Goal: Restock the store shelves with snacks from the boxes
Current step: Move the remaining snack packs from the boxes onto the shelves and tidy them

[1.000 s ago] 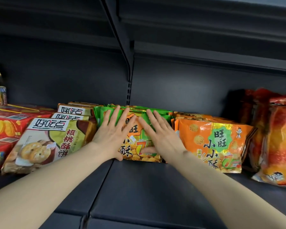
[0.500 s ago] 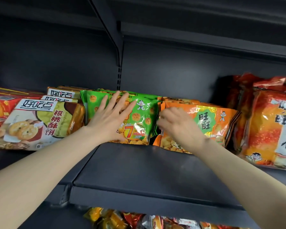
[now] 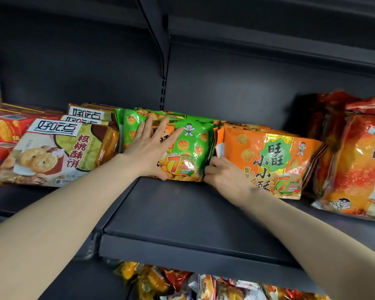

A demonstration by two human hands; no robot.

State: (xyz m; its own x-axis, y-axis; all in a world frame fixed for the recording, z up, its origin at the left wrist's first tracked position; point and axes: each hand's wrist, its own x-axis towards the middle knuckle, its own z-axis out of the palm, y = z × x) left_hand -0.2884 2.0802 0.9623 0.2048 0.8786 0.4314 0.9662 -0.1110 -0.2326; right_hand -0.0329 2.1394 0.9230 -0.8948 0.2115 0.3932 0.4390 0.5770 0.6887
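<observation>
Left hand [image 3: 148,146] flat and spread, palm pressing the front of the glossy green foil snack bag [image 3: 191,152] that leans back against more green bags in its row on the dark metal shelf [image 3: 182,215]. Fingers straight, nothing gripped.

Right hand [image 3: 223,180] low at the seam between the green row and the shiny orange foil snack bag [image 3: 275,161] just beside it. Fingers curled; they look tucked around the orange bag's lower left corner, but the fingertips are hidden, so I can't tell how firm the hold is.

Further left: tan-and-white cookie packs with a biscuit photo [image 3: 54,154], touching the green row. Far right: large red-orange crinkled bags [image 3: 355,165], slumped. Loose mixed snack packets [image 3: 182,282] show on the level below the shelf lip.

My read: squaring up two adjacent rows, late in stocking this shelf section.

Risks from here:
- Foil is slick and the bags lean; if the left palm lifts before the row settles, I'd expect the front green bag to slide forward onto the open shelf front.
- Pulling the orange corner sideways could drag its neighbours and fan the stack.
- Pushing the green row left may crowd the cookie packs out of line.
</observation>
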